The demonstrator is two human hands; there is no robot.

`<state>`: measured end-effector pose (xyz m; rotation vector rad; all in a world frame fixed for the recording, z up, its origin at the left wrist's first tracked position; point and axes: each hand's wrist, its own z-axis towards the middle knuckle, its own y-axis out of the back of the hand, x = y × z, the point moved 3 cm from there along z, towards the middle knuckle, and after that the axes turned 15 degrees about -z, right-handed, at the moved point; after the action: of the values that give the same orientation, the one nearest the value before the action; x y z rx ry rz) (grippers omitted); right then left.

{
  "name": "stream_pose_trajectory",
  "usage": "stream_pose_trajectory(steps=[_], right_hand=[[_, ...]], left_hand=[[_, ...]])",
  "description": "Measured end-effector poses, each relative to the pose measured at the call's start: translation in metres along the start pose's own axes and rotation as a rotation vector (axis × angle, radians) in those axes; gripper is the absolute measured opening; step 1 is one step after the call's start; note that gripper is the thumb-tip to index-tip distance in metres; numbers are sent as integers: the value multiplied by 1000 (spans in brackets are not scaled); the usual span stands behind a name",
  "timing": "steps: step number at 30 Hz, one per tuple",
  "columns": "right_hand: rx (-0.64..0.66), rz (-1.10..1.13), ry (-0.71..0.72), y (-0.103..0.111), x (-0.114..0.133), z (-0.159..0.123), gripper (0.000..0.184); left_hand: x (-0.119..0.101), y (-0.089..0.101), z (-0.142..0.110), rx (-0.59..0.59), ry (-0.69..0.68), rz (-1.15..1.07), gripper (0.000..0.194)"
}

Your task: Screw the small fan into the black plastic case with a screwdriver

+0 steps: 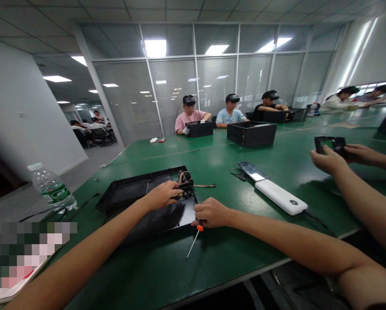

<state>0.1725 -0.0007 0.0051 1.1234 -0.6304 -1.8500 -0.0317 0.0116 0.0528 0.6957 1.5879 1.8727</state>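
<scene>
A shallow black case panel (125,196), resembling the front of a computer case, lies on the green table in front of me. My left hand (165,194) reaches over its inner side with fingers bent near small parts by a bundle of thin wires (184,177); what they pinch is hidden. My right hand (212,213) is closed at the panel's right edge. Within its grip is a screwdriver (199,228) with an orange and black handle, its shaft slanting down toward me. A loose cable (205,186) extends right from the panel onto the table.
A water bottle (52,187) stands left. Right of my hands lie a white power bank (280,197) and a phone-like device (252,170). A neighbour's hands (330,161) hold a black part (330,144). Across the green table (141,275), people work at black cases (252,133).
</scene>
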Motion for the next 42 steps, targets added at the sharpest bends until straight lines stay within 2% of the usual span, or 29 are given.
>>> stream_pose_trajectory(steps=[3, 6, 12, 19, 21, 25, 30, 35, 42], right_hand=[[15, -5, 3, 1, 1, 0, 36], [14, -6, 17, 0, 0, 0, 35], [11, -15, 33, -3, -1, -1, 33], [13, -8, 32, 3, 0, 1, 36], [11, -5, 39, 3, 0, 1, 37], [14, -9, 40, 2, -1, 1, 37], [45, -7, 41, 0, -2, 0, 33], [60, -14, 25, -3, -3, -1, 31], [72, 7, 16, -4, -6, -2, 30]], left_hand=[[-20, -20, 31, 38, -76, 108, 17], [-22, -33, 43, 23, -73, 188, 13], [-16, -36, 38, -36, -155, 188, 14], [-22, -33, 39, -26, -258, 113, 16], [-20, -31, 37, -79, -245, 26, 17], [-7, -27, 34, -189, -85, -153, 17], [5, -28, 46, -130, 26, -244, 17], [8, -28, 57, -68, 5, -281, 14], [11, -32, 53, -108, -42, -327, 15]])
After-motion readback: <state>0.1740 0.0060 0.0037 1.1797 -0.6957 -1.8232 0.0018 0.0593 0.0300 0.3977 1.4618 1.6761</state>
